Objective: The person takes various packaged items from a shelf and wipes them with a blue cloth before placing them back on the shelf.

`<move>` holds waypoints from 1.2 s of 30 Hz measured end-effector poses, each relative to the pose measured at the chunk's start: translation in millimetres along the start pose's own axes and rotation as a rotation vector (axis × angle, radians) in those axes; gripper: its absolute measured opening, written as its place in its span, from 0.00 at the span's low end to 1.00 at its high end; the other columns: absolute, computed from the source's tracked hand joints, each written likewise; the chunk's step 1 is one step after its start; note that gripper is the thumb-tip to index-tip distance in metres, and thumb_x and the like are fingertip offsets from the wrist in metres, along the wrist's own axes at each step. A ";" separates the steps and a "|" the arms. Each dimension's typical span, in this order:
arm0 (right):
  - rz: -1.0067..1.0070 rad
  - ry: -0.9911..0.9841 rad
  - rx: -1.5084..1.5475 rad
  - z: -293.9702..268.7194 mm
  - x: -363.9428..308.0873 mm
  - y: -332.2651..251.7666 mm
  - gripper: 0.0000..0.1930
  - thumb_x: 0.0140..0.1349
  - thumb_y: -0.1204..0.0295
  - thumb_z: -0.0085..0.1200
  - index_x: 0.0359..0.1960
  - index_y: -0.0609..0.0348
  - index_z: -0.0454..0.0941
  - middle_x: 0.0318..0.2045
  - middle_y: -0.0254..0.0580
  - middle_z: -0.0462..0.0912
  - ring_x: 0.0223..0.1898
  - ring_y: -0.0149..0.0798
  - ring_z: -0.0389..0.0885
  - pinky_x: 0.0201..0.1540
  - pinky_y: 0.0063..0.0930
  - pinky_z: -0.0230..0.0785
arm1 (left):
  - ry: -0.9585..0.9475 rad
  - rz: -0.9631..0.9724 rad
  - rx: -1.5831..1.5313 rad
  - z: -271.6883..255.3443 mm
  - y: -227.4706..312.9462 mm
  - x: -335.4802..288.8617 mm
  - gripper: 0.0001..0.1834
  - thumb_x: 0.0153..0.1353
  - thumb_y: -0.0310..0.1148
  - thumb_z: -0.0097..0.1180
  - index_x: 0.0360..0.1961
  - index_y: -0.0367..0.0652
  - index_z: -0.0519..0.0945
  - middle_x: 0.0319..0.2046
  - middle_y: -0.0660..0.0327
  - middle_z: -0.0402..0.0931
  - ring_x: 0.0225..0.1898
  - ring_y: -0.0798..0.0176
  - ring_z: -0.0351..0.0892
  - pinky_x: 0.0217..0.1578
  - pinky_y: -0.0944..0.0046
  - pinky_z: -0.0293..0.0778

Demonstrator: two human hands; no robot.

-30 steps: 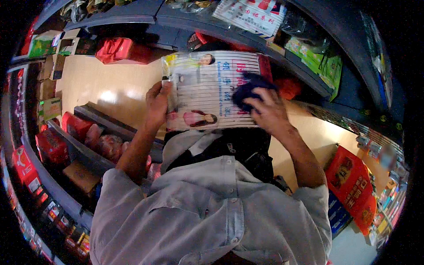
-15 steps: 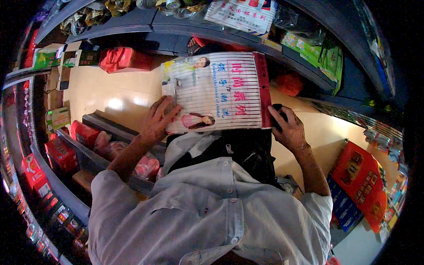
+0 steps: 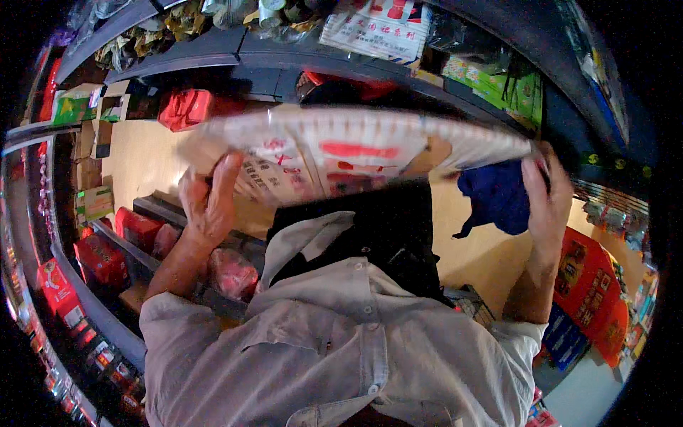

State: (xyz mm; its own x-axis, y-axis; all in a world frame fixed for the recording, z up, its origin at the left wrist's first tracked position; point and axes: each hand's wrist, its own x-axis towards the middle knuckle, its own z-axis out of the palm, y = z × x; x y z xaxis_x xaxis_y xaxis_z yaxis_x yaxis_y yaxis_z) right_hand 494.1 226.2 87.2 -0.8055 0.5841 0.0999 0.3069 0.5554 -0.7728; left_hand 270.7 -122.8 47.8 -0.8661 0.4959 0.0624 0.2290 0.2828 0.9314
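Note:
A flat, clear plastic packet (image 3: 356, 149) with white stripes and red print is stretched between my two hands, tilted and smeared by motion. At its left end, my left hand (image 3: 210, 203) is closed on the edge, thumb up on the near face. My right hand (image 3: 548, 188) grips the right end. From beside that hand hangs a dark blue cloth (image 3: 494, 199); whether the same fingers pinch it I cannot make out. The packet's contents are unclear.
Ahead runs a dark shelf (image 3: 263, 60) bearing a similar striped packet (image 3: 373, 30) and green packs (image 3: 498, 82). A red bag (image 3: 185, 109) sits beyond my left hand. Red boxes (image 3: 103, 258) stand at left, and a red display panel (image 3: 590, 292) leans at right.
The packet has been tipped up from lying flat, now showing another printed face. My hands have moved apart, the right one up and outward. The blue cloth has come into view.

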 end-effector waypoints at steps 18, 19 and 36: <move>-0.265 -0.381 -0.463 228.0 33.8 22.9 0.18 0.46 0.69 0.57 0.42 0.49 0.77 0.49 0.43 0.70 0.51 0.50 0.69 0.51 0.40 0.68 | -0.085 -0.496 -0.234 58.9 -119.4 7.3 0.12 0.63 0.35 0.53 0.42 0.36 0.77 0.32 0.63 0.79 0.31 0.70 0.75 0.33 0.70 0.71; -0.356 -0.218 -0.607 219.9 44.7 50.0 0.16 0.47 0.68 0.56 0.42 0.49 0.77 0.49 0.44 0.71 0.49 0.50 0.71 0.48 0.42 0.70 | -0.080 -0.489 -0.290 57.8 -120.5 7.4 0.12 0.63 0.34 0.52 0.42 0.36 0.77 0.32 0.63 0.79 0.32 0.70 0.74 0.33 0.70 0.71; -0.344 -0.177 -0.437 186.3 28.7 65.1 0.17 0.52 0.64 0.56 0.45 0.48 0.79 0.49 0.43 0.75 0.48 0.51 0.72 0.49 0.45 0.68 | -0.048 -0.576 -0.295 16.7 -139.4 13.6 0.13 0.63 0.36 0.53 0.43 0.37 0.77 0.33 0.63 0.79 0.31 0.73 0.75 0.32 0.71 0.72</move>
State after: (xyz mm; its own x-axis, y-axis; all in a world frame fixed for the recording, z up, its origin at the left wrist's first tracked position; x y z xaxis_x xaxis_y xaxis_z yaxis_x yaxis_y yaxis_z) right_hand 396.5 168.9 -77.0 -0.9568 0.2400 0.1641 0.1631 0.9103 -0.3805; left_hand 234.5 -141.8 -87.2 -0.7913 0.3701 -0.4866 -0.4044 0.2801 0.8706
